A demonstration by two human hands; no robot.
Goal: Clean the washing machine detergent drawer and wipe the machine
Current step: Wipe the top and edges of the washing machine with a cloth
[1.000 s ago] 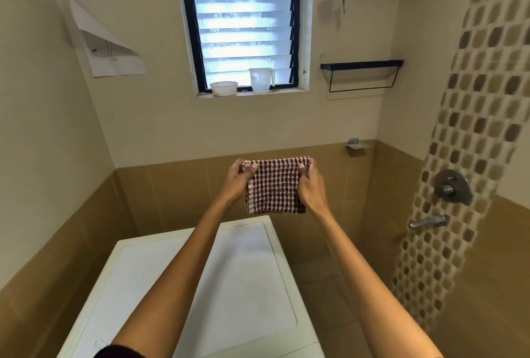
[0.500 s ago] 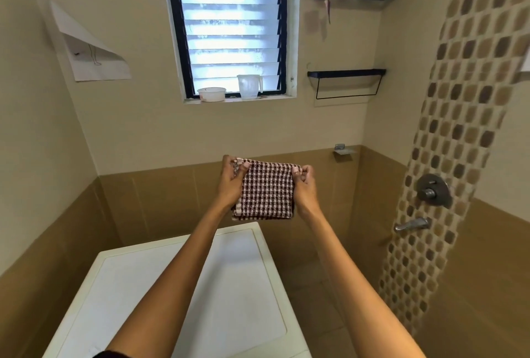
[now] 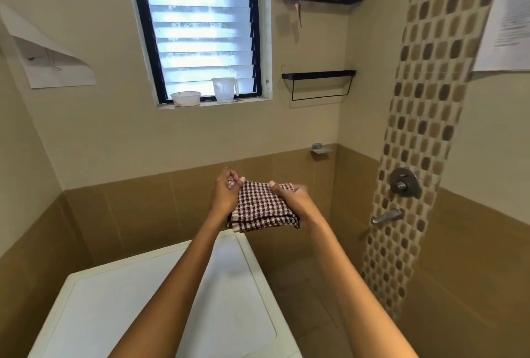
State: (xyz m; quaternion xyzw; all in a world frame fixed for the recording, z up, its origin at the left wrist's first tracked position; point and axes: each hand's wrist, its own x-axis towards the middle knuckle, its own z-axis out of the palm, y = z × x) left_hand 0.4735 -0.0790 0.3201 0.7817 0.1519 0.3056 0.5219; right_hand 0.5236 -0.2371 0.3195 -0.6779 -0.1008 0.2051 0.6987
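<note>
A folded checked cloth (image 3: 262, 208) is held up in the air between both hands, out past the far right corner of the washing machine (image 3: 160, 309). The left hand (image 3: 225, 198) has its grip on the cloth's left edge, with the fingers curled in and pinching the far left corner. The right hand (image 3: 296, 204) covers the right edge with the thumb lying on top. Its fingertips are blurred, but the grip looks closed on the fabric.

The cloth lies nearly flat and tips a little toward the near side. Its stacked folded edges face the person, and its slightly longer side runs left to right from one hand to the other.

The machine's white top sits below the hands, to the near left, and its length runs from near to far. The left hand is the closer one to it, so a wipe would likely start with the cloth coming down and leftward onto that far right corner. The detergent drawer is not in view, and neither is the front of the machine.

On the window sill at the far wall stand a bowl (image 3: 185, 98) and a clear jug (image 3: 225, 89). A tap (image 3: 387, 216) juts from the tiled wall on the right, well apart from the hands.
</note>
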